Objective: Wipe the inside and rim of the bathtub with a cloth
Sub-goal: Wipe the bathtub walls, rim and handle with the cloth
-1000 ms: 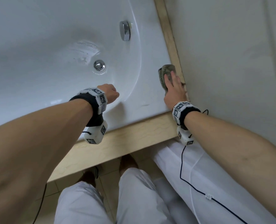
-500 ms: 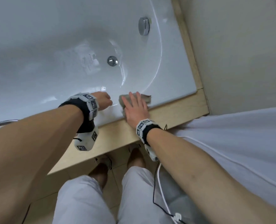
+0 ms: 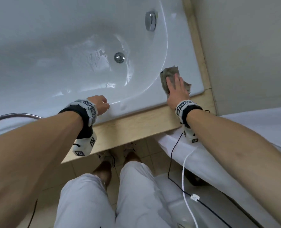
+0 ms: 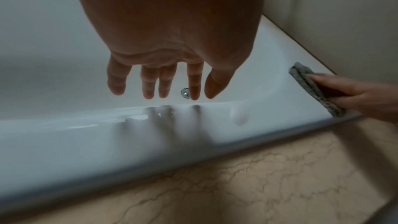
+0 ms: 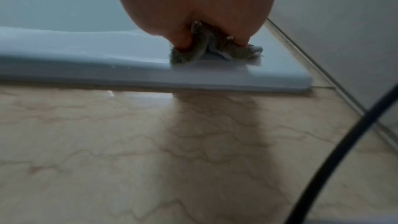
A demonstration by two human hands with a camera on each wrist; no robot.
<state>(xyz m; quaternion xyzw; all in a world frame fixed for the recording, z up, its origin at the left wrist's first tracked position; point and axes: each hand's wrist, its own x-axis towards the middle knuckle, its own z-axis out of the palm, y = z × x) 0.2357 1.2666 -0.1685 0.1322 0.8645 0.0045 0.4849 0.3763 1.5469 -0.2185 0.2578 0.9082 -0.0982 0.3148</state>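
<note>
The white bathtub has its near rim (image 3: 136,104) running across the head view. A grey-green cloth (image 3: 169,73) lies on the rim's near right corner. My right hand (image 3: 176,87) presses flat on it with straight fingers. In the right wrist view the cloth (image 5: 237,52) bunches up under the palm on the rim (image 5: 86,60). My left hand (image 3: 101,104) hovers over the near rim and holds nothing. In the left wrist view the left hand (image 4: 159,91) hangs just above the glossy rim (image 4: 86,142) with straight fingers, and the cloth (image 4: 305,83) lies far right.
Inside the tub are the chrome drain (image 3: 119,57) and an overflow knob (image 3: 150,21). A shower hose (image 3: 13,116) curves in at the left. A beige marble ledge (image 3: 136,127) borders the tub, with a wall (image 3: 243,46) at the right. White fabric (image 3: 251,122) and cables (image 3: 186,170) hang below my right arm.
My right hand slid the cloth from the right rim along the near rim toward the left hand, then back to the near right corner. The left hand stayed over the rim.
</note>
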